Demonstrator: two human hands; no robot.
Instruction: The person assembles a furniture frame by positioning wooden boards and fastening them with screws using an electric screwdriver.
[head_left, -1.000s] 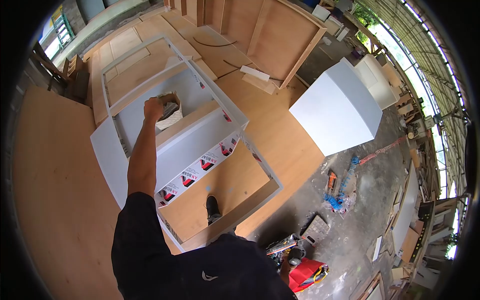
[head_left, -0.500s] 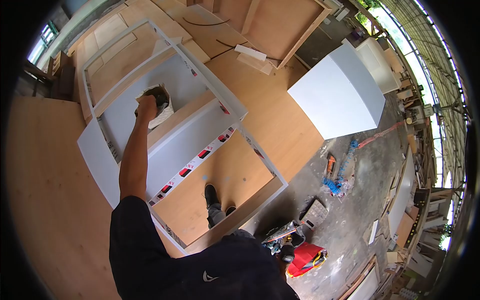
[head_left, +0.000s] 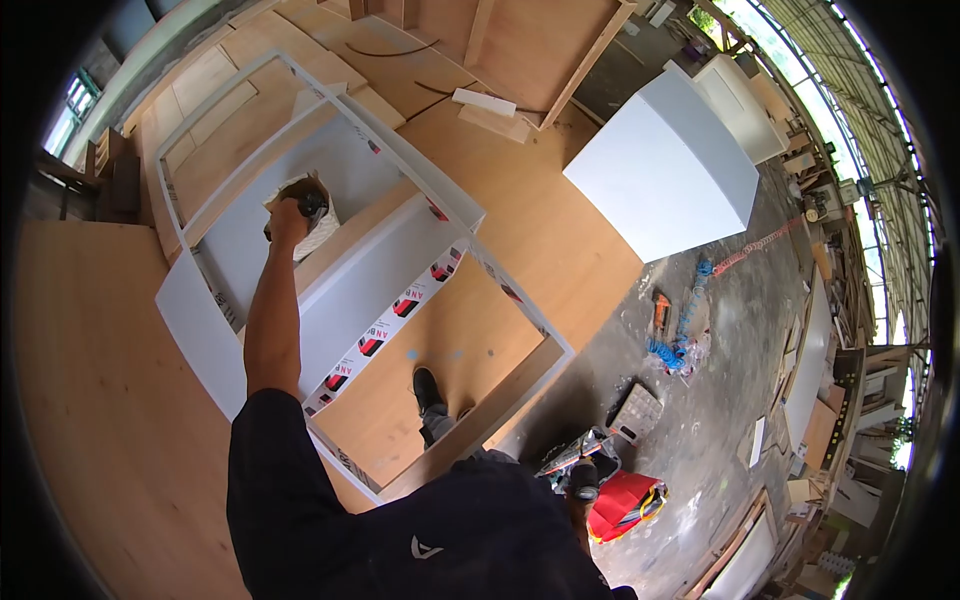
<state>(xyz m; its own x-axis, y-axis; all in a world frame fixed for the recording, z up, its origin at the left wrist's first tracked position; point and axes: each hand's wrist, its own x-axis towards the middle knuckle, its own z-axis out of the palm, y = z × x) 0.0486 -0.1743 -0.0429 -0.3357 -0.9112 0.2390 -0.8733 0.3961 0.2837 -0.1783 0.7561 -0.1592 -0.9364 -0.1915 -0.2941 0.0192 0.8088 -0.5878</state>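
My left hand point(head_left: 289, 218) reaches into a pale, open-topped carton point(head_left: 322, 238) on the grey-white panel of a frame point(head_left: 268, 160). Dark contents point(head_left: 315, 206) show beside the fingers, whose tips are hidden inside. At my right side, low in the view, my right hand point(head_left: 581, 508) is wrapped around what looks like a dark power drill point(head_left: 584, 478), partly hidden by my body. The frame has white edges and wooden cross-pieces, with printed tape point(head_left: 405, 305) along one rail. I stand inside its near opening.
A white panelled box point(head_left: 655, 165) stands to the right on the plywood. An orange tool point(head_left: 661, 312) and a coiled blue hose point(head_left: 678, 348) lie on the concrete floor. A red bag point(head_left: 625, 505) is near my right side. A wooden frame point(head_left: 525, 55) stands at the back.
My left hand stays at the carton, with more of the dark contents showing beside it. My right hand and the drill have shifted slightly up and right. The whole view has shifted slightly.
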